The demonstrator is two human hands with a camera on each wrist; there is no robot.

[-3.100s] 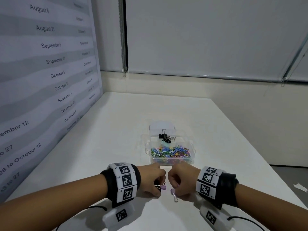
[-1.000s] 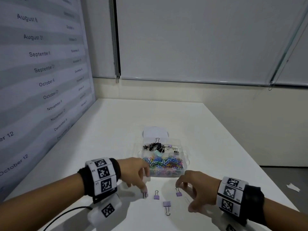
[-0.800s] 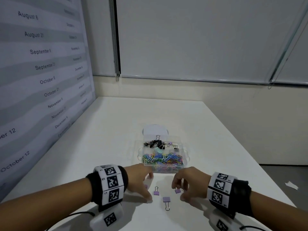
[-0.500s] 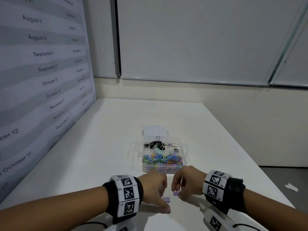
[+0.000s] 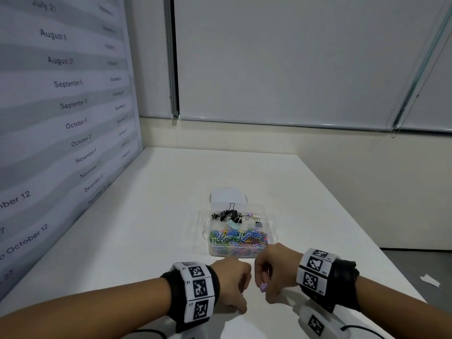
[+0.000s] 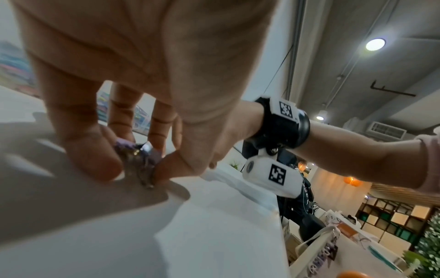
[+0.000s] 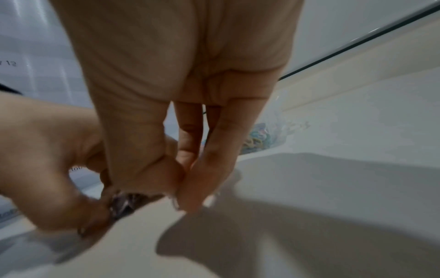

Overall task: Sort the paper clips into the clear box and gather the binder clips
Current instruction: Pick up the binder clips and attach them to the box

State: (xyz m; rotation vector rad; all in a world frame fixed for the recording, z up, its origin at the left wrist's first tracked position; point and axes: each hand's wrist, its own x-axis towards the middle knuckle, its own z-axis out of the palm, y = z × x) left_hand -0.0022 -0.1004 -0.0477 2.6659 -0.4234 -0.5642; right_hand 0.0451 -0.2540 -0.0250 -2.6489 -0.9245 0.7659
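1. A white table (image 5: 151, 216) is flanked at 9 o'clock by a dated wall chart (image 5: 61, 106).
2. The clear box (image 5: 241, 237), holding paper clips (image 5: 238, 238), is set at 12 o'clock of both hands.
3. Purple binder clips (image 6: 137, 159) are pinched by the left hand (image 5: 231, 283); another purple binder clip (image 5: 263, 287) is pinched by the right hand (image 5: 276, 270).

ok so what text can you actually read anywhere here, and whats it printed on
All on the wall chart, left of the table:
"July 21"
"August 6"
"August 21"
"September 6"
"September 21"
"October 6"
"October 21"
"November 6"
"November 21"
"December 6"
"October 12", start cut off
Second date column: too blurred.
Wrist bands: coded squares, tiny labels unreadable.
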